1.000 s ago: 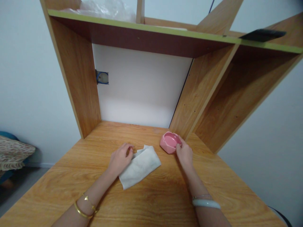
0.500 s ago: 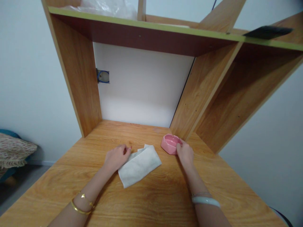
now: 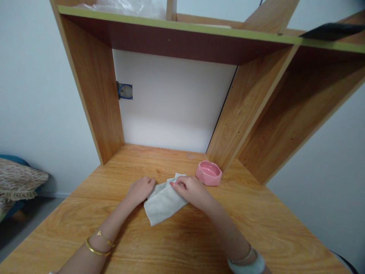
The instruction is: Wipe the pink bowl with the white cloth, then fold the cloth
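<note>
A pale grey-white folded cloth (image 3: 164, 207) lies flat on the wooden desk. My left hand (image 3: 142, 190) rests with curled fingers at the cloth's upper left corner; whether it grips anything is hidden. Over the upper right part of the cloth, my right hand (image 3: 192, 190) has its thumb and index finger bent together in a pinch on the fabric. A pink faceted ashtray (image 3: 209, 179) stands upright just beyond my right hand, apart from it, near the base of the wooden divider.
The desk top (image 3: 182, 247) is bounded by a left side panel (image 3: 95, 99) and a right divider (image 3: 251, 106). Overhead runs a shelf (image 3: 171, 42) with clear plastic (image 3: 131, 8) and a dark flat object (image 3: 333, 32). A wall socket opening (image 3: 125, 91) shows behind.
My right hand has let go of the pink ashtray and moved left onto the cloth. The ashtray stays by the divider. My left hand has barely moved.
</note>
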The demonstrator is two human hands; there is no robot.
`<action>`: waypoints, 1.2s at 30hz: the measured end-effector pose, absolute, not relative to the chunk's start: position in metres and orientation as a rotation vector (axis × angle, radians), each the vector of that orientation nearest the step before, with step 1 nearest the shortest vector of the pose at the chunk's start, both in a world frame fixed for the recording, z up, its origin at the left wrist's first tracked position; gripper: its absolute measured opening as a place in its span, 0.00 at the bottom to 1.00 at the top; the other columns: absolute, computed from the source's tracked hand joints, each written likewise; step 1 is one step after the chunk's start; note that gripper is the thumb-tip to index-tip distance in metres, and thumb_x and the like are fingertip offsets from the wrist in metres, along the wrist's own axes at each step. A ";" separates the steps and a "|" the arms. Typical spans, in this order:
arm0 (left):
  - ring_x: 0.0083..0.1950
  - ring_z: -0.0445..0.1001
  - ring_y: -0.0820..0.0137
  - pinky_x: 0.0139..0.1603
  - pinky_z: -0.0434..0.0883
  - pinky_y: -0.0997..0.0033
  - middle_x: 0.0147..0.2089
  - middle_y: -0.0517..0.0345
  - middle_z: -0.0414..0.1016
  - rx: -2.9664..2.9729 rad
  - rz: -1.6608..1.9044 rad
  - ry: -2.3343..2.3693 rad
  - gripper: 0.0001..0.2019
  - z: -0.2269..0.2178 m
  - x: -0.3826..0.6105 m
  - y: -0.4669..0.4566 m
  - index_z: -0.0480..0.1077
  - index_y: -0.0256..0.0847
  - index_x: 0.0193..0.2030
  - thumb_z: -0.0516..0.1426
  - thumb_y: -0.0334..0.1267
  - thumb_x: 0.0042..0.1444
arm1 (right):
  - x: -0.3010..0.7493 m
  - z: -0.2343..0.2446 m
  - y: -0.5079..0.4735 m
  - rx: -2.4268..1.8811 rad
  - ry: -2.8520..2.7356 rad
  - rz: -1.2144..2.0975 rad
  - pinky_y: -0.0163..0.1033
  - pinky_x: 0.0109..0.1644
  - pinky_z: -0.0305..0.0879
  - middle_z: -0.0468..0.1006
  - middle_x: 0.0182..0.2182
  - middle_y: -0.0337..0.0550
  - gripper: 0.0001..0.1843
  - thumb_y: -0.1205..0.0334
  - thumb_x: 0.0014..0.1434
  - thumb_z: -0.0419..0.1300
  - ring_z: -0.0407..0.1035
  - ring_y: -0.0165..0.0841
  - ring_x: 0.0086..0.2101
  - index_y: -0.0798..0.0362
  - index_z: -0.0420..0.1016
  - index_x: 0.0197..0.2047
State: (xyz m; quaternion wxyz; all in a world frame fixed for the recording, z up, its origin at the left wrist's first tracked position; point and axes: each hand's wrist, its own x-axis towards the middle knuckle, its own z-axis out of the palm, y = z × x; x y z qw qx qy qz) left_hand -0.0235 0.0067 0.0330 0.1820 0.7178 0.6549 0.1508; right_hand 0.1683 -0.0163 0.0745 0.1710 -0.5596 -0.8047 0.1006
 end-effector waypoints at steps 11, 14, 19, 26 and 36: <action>0.14 0.50 0.79 0.17 0.49 0.76 0.23 0.52 0.74 1.687 0.741 0.963 0.28 0.032 -0.016 0.003 0.72 0.33 0.24 0.38 0.48 0.57 | 0.138 0.058 -0.038 -1.633 -2.307 0.498 0.34 0.27 0.51 0.75 0.28 0.44 0.24 0.40 0.47 0.57 0.67 0.34 0.29 0.55 0.72 0.30; 0.13 0.48 0.80 0.16 0.48 0.76 0.24 0.53 0.75 1.587 0.837 0.824 0.27 0.032 -0.012 0.002 0.73 0.33 0.27 0.40 0.48 0.58 | 0.148 0.055 -0.035 -1.652 -2.142 0.544 0.34 0.27 0.52 0.75 0.29 0.44 0.12 0.54 0.51 0.57 0.66 0.33 0.28 0.55 0.71 0.33; 0.27 0.68 0.72 0.30 0.64 0.74 0.26 0.55 0.74 1.806 1.070 1.038 0.20 0.027 -0.008 0.004 0.71 0.36 0.28 0.44 0.45 0.58 | 0.181 0.067 -0.030 -1.425 -1.885 0.838 0.33 0.30 0.59 0.74 0.26 0.40 0.06 0.62 0.47 0.55 0.67 0.32 0.28 0.54 0.69 0.30; 0.48 0.68 0.65 0.51 0.62 0.66 0.47 0.54 0.72 2.402 0.813 1.117 0.12 0.019 0.001 -0.007 0.68 0.42 0.45 0.55 0.37 0.52 | 0.236 0.115 -0.045 -1.351 -1.507 1.086 0.38 0.37 0.66 0.77 0.33 0.44 0.23 0.50 0.43 0.61 0.71 0.37 0.35 0.55 0.72 0.40; 0.43 0.67 0.65 0.46 0.61 0.65 0.39 0.54 0.73 2.665 0.649 1.243 0.11 0.022 0.010 -0.004 0.69 0.41 0.39 0.48 0.28 0.54 | 0.269 0.128 -0.048 -1.451 -1.489 1.082 0.39 0.36 0.66 0.78 0.36 0.48 0.25 0.47 0.45 0.59 0.72 0.39 0.36 0.55 0.73 0.43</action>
